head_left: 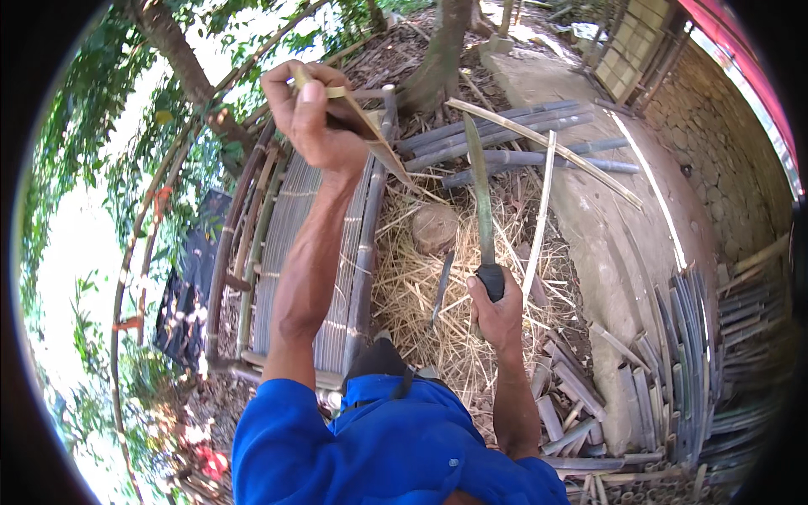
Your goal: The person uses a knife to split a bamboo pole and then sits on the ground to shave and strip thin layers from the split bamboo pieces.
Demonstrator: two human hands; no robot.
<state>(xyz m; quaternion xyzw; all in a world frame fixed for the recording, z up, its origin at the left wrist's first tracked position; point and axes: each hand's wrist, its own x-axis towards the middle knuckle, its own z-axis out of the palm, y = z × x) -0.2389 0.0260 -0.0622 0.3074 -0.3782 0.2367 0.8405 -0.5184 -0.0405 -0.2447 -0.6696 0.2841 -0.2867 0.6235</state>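
The person wears a bright blue shirt (379, 450) with short, loose sleeves (273, 421) and a small pale emblem (454, 462). A black strap (405, 384) shows near the hem, with what look like dark trousers (374, 357). Left hand (316, 130) and right hand (501, 318) are bare.

Tree trunk (436, 67) near slatted bench (288, 215)

I count one left hand (313, 122), one right hand (500, 310), one machete (483, 194) and one round wooden block (435, 228). There are two orange ties (162, 199); stacked bamboo pieces (692, 353) defy counting.
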